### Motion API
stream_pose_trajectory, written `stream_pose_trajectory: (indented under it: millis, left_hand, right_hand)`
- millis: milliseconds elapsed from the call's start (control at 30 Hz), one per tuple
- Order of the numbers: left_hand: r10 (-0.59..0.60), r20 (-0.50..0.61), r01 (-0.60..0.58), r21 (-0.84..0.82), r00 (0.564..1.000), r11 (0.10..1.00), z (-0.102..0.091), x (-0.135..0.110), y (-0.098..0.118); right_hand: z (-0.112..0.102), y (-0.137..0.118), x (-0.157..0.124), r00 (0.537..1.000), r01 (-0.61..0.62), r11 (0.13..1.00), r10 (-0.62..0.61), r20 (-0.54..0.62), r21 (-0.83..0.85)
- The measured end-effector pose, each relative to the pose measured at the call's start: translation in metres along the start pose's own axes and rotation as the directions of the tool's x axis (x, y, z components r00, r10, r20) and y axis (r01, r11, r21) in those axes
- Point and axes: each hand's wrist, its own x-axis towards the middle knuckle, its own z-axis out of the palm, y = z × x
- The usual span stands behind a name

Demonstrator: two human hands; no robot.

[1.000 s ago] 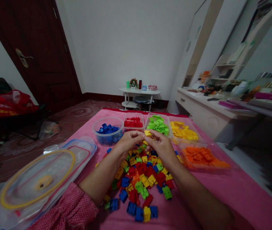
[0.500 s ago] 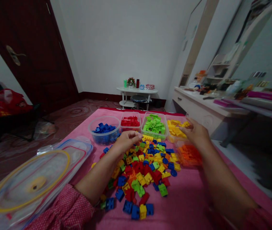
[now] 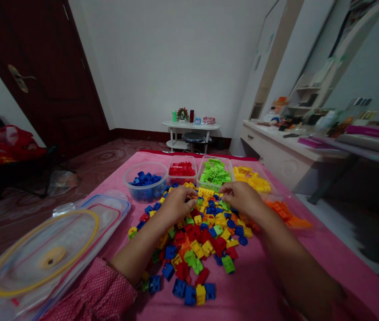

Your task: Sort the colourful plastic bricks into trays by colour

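Toy blocks point(image 3: 198, 243) piled on pink cloth point(image 3: 262, 285) (tubs point(image 3: 135, 192) behind), dark door point(image 3: 42, 80)

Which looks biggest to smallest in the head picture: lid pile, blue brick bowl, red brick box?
1. lid pile, though nearest the camera
2. blue brick bowl
3. red brick box

The heap of small plastic building blocks point(image 3: 196, 243) is red, blue, yellow and green; the cloth point(image 3: 259, 290) is plain pink; the sleeve point(image 3: 99, 294) is red with white dots.
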Motion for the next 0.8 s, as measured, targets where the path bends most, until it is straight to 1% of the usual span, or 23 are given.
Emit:
stream_pose_trajectory:
  millis: [67,167,267,367,433,500,567,633,700,767,800]
  left_hand:
    - [0.008,0.039,-0.012,0.095,0.999,0.995,0.001,-0.001,-0.002]
    - [0.017,0.094,-0.03,0.139,0.995,0.99,0.003,-0.003,-0.006]
    - [0.019,0.093,-0.032,0.147,0.995,0.989,0.004,-0.003,-0.006]
    - [-0.029,0.069,0.025,0.068,0.997,0.997,0.003,-0.001,-0.005]
    - [-0.077,0.047,0.08,-0.071,0.996,0.994,0.001,0.002,-0.006]
    - [-0.12,0.039,0.126,-0.28,0.992,0.951,0.0,0.004,-0.007]
    - [-0.145,0.068,0.159,-0.506,0.987,0.848,0.0,0.005,-0.005]
    - [-0.143,0.118,0.185,-0.667,0.983,0.721,-0.002,0.004,-0.001]
    - [-0.138,0.147,0.201,-0.753,0.98,0.626,-0.003,0.002,0.006]
    - [-0.145,0.152,0.208,-0.793,0.978,0.573,-0.003,0.001,0.011]
    - [-0.152,0.151,0.211,-0.8,0.977,0.561,-0.003,0.001,0.013]
  right_hand:
    - [0.002,-0.002,-0.004,0.998,-0.01,0.991,0.018,0.061,-0.132]
    - [0.006,-0.008,-0.009,0.991,0.001,0.964,0.034,0.128,-0.266]
    - [0.01,-0.013,-0.012,0.986,0.018,0.954,0.031,0.161,-0.298]
    - [0.008,-0.017,-0.011,0.993,-0.008,0.959,0.042,0.113,-0.283]
    - [0.005,-0.022,-0.01,0.998,-0.011,0.976,0.024,0.059,-0.215]
    - [0.003,-0.029,-0.01,0.999,0.031,0.998,-0.029,0.031,-0.062]
    - [0.002,-0.038,-0.011,0.994,0.104,0.984,-0.109,0.028,0.145]
    - [0.005,-0.046,-0.012,0.983,0.168,0.933,-0.184,0.023,0.319]
    - [0.009,-0.053,-0.014,0.976,0.196,0.891,-0.218,0.007,0.409]
    - [0.014,-0.057,-0.015,0.975,0.201,0.882,-0.221,-0.002,0.427]
    - [0.016,-0.058,-0.015,0.975,0.203,0.882,-0.221,-0.008,0.424]
